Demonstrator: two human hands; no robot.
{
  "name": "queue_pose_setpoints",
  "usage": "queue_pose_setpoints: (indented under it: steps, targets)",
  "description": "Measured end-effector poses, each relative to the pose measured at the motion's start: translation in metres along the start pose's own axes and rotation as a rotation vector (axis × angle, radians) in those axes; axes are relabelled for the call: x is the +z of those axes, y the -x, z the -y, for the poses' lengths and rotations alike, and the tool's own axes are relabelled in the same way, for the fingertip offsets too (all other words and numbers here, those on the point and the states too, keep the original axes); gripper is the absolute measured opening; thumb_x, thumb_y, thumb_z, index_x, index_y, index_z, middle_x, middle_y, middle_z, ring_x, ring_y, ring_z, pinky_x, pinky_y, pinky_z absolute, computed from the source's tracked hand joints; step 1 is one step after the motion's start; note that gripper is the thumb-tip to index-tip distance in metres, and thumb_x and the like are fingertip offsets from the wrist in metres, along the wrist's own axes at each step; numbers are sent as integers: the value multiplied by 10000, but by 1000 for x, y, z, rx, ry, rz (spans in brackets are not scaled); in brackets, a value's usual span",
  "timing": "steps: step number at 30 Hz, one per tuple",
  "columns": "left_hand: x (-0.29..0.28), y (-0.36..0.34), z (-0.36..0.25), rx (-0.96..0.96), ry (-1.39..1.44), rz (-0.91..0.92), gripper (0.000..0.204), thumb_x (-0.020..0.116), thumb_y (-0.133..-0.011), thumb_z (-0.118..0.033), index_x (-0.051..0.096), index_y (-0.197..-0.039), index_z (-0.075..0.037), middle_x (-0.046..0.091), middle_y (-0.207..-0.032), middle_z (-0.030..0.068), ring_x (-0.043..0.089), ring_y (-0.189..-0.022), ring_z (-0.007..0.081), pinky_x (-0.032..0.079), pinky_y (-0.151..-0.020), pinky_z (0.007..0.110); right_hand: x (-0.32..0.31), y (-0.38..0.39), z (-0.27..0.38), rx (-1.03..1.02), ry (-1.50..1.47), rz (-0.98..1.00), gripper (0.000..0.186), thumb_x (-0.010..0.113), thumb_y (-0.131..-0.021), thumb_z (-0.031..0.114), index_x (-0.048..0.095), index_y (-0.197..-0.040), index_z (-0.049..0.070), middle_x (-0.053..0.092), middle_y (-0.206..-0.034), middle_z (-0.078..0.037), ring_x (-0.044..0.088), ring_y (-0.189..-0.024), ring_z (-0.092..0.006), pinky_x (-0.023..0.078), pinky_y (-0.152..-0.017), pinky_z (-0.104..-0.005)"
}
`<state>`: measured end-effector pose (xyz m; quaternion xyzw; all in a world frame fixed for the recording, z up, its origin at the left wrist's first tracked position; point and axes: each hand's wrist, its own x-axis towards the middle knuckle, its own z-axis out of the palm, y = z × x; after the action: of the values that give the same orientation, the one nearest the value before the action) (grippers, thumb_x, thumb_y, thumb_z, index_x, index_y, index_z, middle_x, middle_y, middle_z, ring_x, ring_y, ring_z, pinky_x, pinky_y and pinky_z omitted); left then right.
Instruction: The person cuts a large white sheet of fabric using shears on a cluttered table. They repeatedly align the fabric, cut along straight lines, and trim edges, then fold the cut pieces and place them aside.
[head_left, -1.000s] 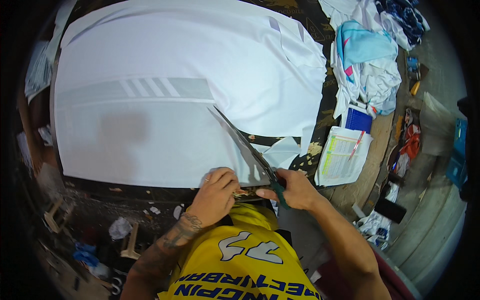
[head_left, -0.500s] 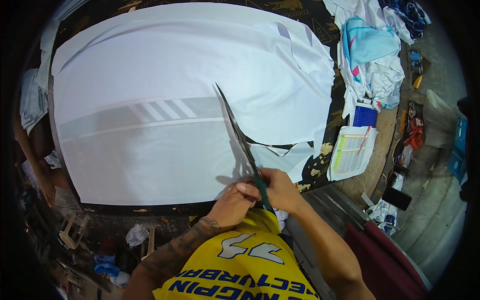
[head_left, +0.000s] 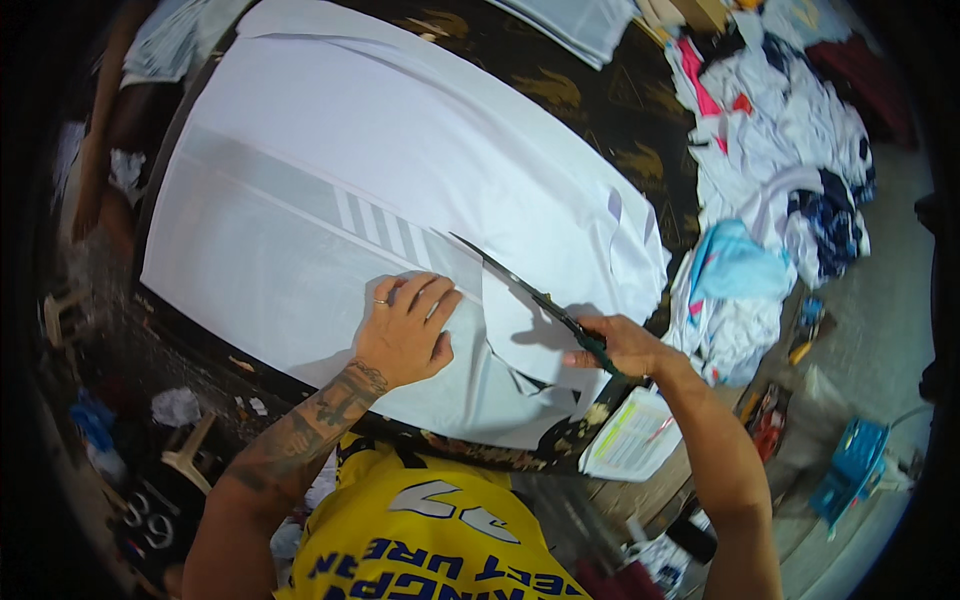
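Two bare hands at work over a broad sheet of white fabric (head_left: 400, 120), spread across a dark table (head_left: 560, 95) with gold-coloured printed figures. Right hand (head_left: 615, 350): fingers curled firmly around the green handles of long scissors (head_left: 530, 290), thumb on the near side – full hold on the tool. Scissors above the right-hand part of the fabric, dark blades directed away and to the left, tip just beyond the striped end of a grey band (head_left: 270, 176); blade spread not possible to tell, likewise any contact between tip and cloth. Left hand (head_left: 405, 335): palm down, fingers apart and slightly bent, thumb out to the side, ring on one finger; nothing grasped, fingertips on the cloth just below the stripes. Between the hands, toward the near edge – a narrow, curved dark gap (head_left: 515, 375) in the cloth. At the near right corner of the table, printed papers (head_left: 630, 440). Farther right, a heap of garments (head_left: 770, 150), mostly white, with a light-blue garment (head_left: 735, 265) nearest. At the lower edge, a yellow shirt (head_left: 440, 480) on the person. At upper left, a bare limb (head_left: 98, 150) of another person, well apart from both hands.
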<state>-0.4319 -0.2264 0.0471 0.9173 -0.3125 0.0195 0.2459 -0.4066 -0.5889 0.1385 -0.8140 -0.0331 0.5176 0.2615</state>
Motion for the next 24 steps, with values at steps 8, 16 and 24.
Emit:
queue_pose_setpoints:
  steps: [8, 16, 24]
  targets:
    - [5, 7, -5, -51, -23, 80, 564, 673, -803, -287, 654, -1330, -87, 608, -1401, 88, 523, -1362, 269, 365, -1126, 548, -50, -45, 18, -9, 129, 116, 672, 896, -829, 647, 685, -911, 14, 573, -711, -100, 572, -728, -240, 473, -715, -410]
    - [2, 4, -3, -32, -10, 68, 570, 700, -788, -295, 661, -1320, -93, 619, -1390, 79, 545, -1326, 283, 395, -1095, 547, -45, -62, 60, 31, 156, 120, 726, 856, -790, 733, 723, -830, 20, 650, -702, -105, 636, -709, -269, 506, -711, -420]
    - [3, 5, 0, -41, 78, 31, 578, 756, -753, -319, 679, -1286, -110, 627, -1377, 47, 560, -1317, 248, 415, -1081, 516, -45, -87, 105, 26, 203, 99, 740, 878, -763, 730, 714, -788, 10, 603, -645, -91, 601, -657, -244, 495, -663, -413]
